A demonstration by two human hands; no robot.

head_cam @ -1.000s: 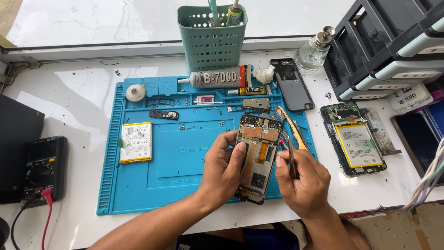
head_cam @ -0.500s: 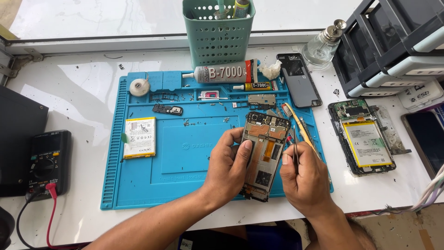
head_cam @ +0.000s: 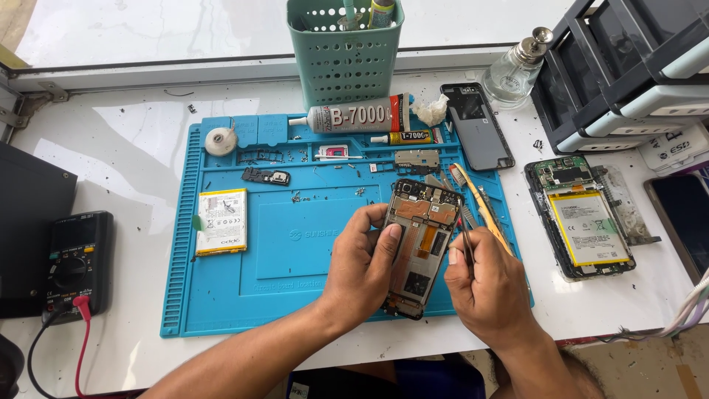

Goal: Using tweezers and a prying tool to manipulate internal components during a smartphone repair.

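Both hands stayed put since before. Left hand (head_cam: pixel 363 267) is curled around the open phone (head_cam: pixel 419 247), holding it over the blue mat (head_cam: pixel 295 244). Right hand (head_cam: pixel 484 284) is closed on thin tweezers (head_cam: pixel 467 247), maybe touching the phone's edge.

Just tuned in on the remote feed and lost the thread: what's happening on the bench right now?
A person is working on an opened phone over a blue repair mat. The left hand grips the phone, back cover off and insides exposed. The right hand holds tweezers pointed at the phone's right edge. On the mat lie a loose battery, a large glue tube and small parts. A second opened phone lies to the right, a multimeter to the left.
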